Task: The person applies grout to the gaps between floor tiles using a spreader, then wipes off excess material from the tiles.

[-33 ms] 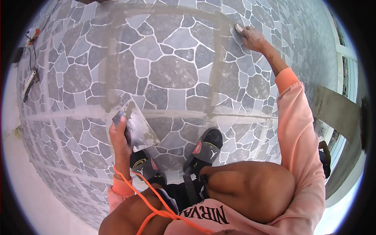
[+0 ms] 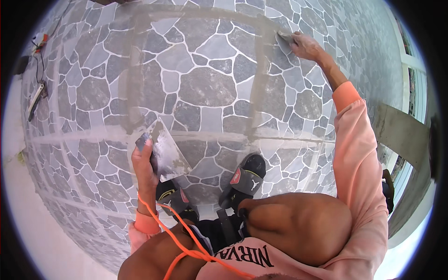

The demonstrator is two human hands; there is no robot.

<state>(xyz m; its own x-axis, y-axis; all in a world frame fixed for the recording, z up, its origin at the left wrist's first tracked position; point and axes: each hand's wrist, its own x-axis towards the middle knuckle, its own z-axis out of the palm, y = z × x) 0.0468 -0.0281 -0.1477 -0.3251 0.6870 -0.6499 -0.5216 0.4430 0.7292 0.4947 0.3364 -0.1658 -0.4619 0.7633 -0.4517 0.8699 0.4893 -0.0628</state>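
Left hand (image 2: pixel 144 162) closed around a wide metal blade (image 2: pixel 170 154), right hand (image 2: pixel 305 46) pinching a small scraper (image 2: pixel 284 37) over the stone-patterned floor (image 2: pixel 207 86).
The blade, smeared with paste, is left of the right sandal (image 2: pixel 246 177), its flat face showing and the left fingers folded about its dark grip. The right hand is well ahead and to the right of that sandal, fingers drawn together on the scraper; whether its tip touches the floor, I cannot tell. A grey band (image 2: pixel 255 100) runs ahead of the sandal, and an orange cord (image 2: pixel 201 255) hangs behind it to the left.
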